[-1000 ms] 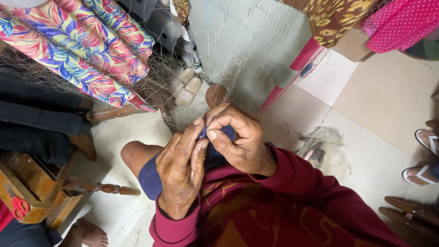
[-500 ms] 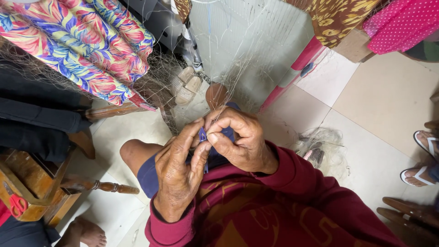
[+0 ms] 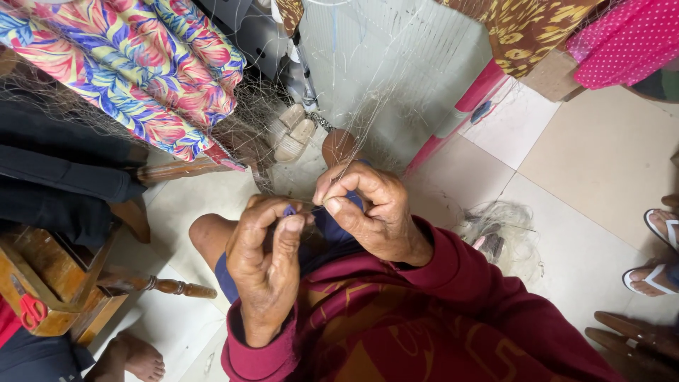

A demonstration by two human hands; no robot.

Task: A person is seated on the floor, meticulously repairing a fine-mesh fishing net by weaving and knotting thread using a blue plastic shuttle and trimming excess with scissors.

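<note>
In the head view, a fine, nearly clear net (image 3: 382,85) is seen hanging in front of the person and running down to the two hands, which are held close together above the lap. The left hand (image 3: 265,265) is curled, its thumb and forefinger closed on a small blue piece (image 3: 289,210), probably a netting needle, though too little of it shows to be sure. The right hand (image 3: 368,212) is pinched on a strand of the mesh just beside the left fingertips. The net is judged very light, limp and thin, likely to snag and tangle and easily cut or torn; hold is best taken at a single strand or knot between fingertips, as is done here. A loose bundle of net (image 3: 498,237) lies on the tiled floor (image 3: 587,163) toward its right edge. Patterned cloth (image 3: 134,71) hangs at upper left, a wooden stool (image 3: 64,290) with red scissors (image 3: 30,309) stands at the left edge, and a sandalled foot (image 3: 654,276) of another person shows at the right.
</note>
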